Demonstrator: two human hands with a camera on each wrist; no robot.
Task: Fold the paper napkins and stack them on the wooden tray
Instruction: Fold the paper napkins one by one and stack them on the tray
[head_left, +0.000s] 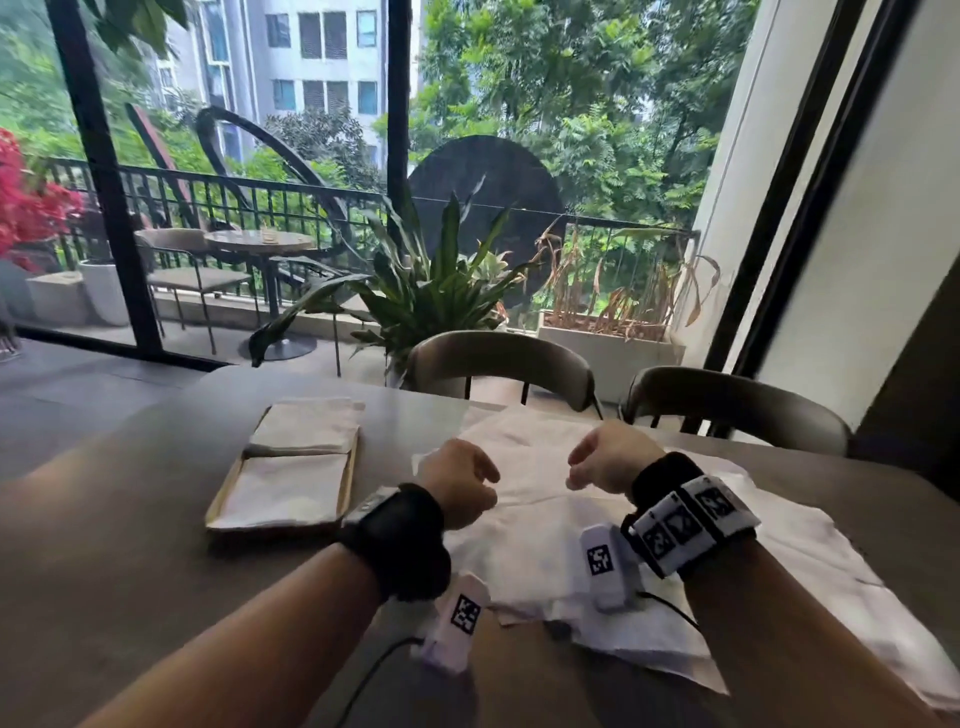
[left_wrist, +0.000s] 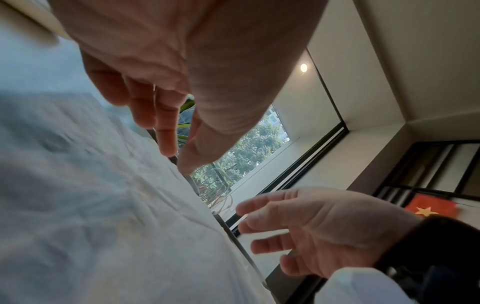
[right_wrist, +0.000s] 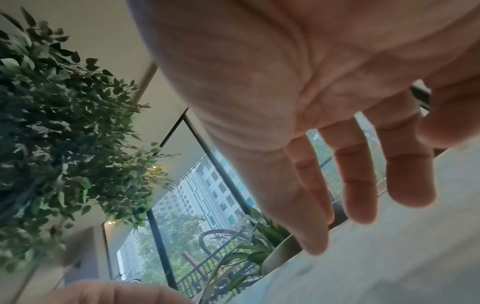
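On our left the wooden tray (head_left: 351, 470) already carries folded napkins (head_left: 306, 426), while the unfolded paper napkins (head_left: 545, 519) lie spread and overlapping on the table (head_left: 130, 519) under both wrists. Our left hand (head_left: 457, 480) hovers over the near sheet with finger and thumb narrowed toward a pinch but holding nothing, and our right hand (head_left: 605, 457) hangs beside it, fingers loose, spread and empty. We judge the paper light, limp, easily creased and torn, so we should take one sheet by an edge or corner, gently.
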